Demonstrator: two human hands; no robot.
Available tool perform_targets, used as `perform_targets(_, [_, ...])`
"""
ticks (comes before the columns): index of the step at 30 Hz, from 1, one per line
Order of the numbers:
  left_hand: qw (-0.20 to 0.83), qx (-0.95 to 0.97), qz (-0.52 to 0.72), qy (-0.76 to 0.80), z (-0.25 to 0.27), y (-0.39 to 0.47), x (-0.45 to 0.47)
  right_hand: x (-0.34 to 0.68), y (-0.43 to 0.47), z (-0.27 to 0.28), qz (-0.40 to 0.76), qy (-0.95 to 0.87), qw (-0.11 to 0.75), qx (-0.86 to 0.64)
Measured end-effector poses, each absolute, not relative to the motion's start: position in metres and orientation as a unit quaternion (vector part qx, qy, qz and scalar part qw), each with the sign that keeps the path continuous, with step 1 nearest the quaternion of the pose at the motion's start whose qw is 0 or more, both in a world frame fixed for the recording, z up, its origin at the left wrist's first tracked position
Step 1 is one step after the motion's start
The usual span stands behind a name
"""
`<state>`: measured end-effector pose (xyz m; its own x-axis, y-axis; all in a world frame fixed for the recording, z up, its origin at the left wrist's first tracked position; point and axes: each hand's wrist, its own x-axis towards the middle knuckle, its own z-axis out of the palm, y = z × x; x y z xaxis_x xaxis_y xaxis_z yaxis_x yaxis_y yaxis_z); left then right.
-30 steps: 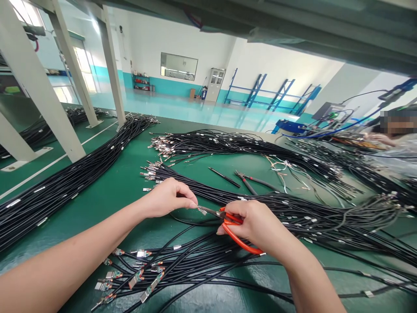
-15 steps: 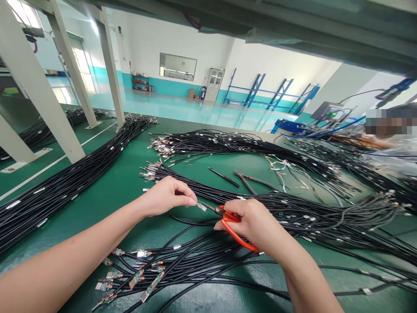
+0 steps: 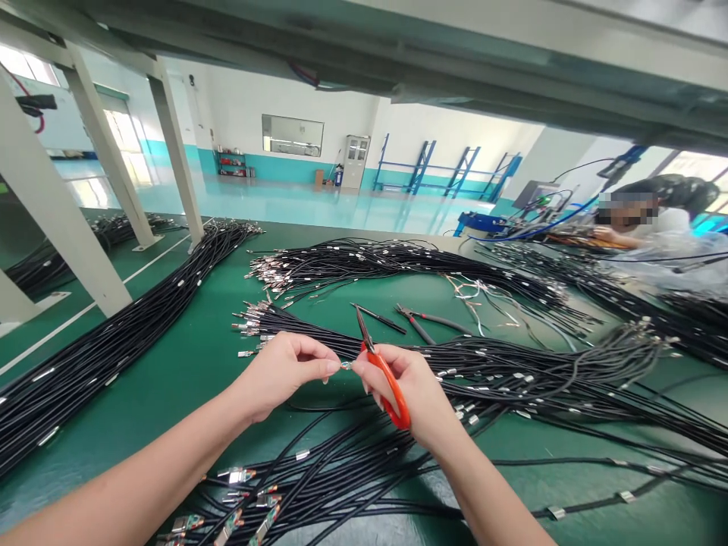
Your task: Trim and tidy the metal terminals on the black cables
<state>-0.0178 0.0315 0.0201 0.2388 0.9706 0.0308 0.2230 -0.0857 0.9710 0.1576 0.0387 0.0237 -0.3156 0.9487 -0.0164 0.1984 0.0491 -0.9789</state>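
Note:
My left hand is closed in a pinch on a small cable connector. At the connector's other end, the thumb and finger of my right hand also touch it. My right hand keeps hold of red-handled scissors, their blades pointing up and away from the connector. Below my hands, a fan of black cables ends in metal plugs with bare coloured wires. The fingers hide part of the held connector.
Further bundles of black cables lie on the green table. A black pen-like tool and grey-handled cutters lie beyond my hands. White posts stand left; a beam crosses overhead. A co-worker sits at the right.
The scissors have swung from pointing left at the connector to pointing upward. My right hand has moved left, and its fingertips now meet the connector. The view has shifted slightly.

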Motion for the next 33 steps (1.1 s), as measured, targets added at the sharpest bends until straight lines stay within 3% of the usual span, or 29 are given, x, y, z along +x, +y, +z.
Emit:
perform_targets(3, [0.445,0.653,0.386,0.477,0.021,0.027,-0.013,0.155,0.037,0.021,0.534,-0.606,0.378,-0.453])
perform_targets(8, [0.277,0.757,0.402,0.435,0.021,0.021,-0.005,0.159,0.038,0.017,0.563,-0.589,0.394,-0.425])
perform_targets(11, [0.245,0.763,0.405,0.440,0.021,0.019,-0.003,0.160,0.038,0.017,0.563,-0.590,0.400,-0.418])
perform_targets(16, [0.250,0.731,0.398,0.495,0.023,0.017,-0.001,0.158,0.037,0.019,0.558,-0.582,0.409,-0.428])
perform_targets(23, [0.376,0.641,0.400,0.537,0.028,0.015,0.004,0.159,0.037,0.021,0.544,-0.585,0.429,-0.423])
perform_targets(29, [0.269,0.712,0.405,0.508,0.034,0.014,0.002,0.160,0.035,0.023,0.531,-0.595,0.428,-0.426])
perform_targets(33, [0.311,0.711,0.345,0.528,0.044,0.011,0.003,0.159,0.035,0.025,0.520,-0.601,0.432,-0.426])
